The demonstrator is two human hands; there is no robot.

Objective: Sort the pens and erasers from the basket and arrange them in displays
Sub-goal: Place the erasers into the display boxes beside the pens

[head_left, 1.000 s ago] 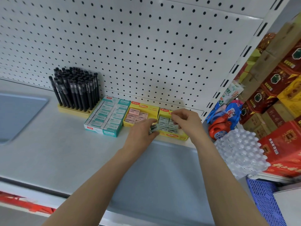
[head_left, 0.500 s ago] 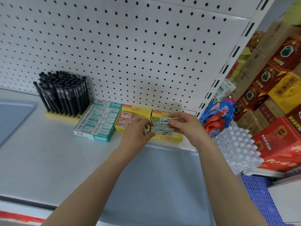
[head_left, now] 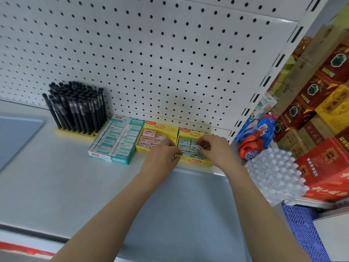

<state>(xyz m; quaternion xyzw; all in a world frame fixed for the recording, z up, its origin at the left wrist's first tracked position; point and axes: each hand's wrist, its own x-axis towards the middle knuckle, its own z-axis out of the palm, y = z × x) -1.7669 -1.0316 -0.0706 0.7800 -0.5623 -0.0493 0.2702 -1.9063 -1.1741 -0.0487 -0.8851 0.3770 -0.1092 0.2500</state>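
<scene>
Three eraser display boxes stand in a row on the shelf by the pegboard: a teal box (head_left: 115, 142), a yellow box of pink erasers (head_left: 160, 128) and a yellow box of grey-green erasers (head_left: 192, 134). Left of them, black pens (head_left: 77, 108) stand in a yellow holder. My left hand (head_left: 162, 156) rests at the front left corner of the grey-green box, fingers curled around small erasers. My right hand (head_left: 213, 148) pinches a grey-green eraser (head_left: 198, 147) down among the ones in that box.
A white pegboard (head_left: 170, 53) backs the grey shelf (head_left: 56, 186). To the right stand a pack of water bottles (head_left: 273, 174), a red detergent bottle (head_left: 251, 146), red and yellow cartons (head_left: 324, 103) and a blue crate (head_left: 306, 229).
My right hand has lowered the eraser it pinched above the box down into the grey-green row. My left hand shifted slightly right toward that box's front corner.
</scene>
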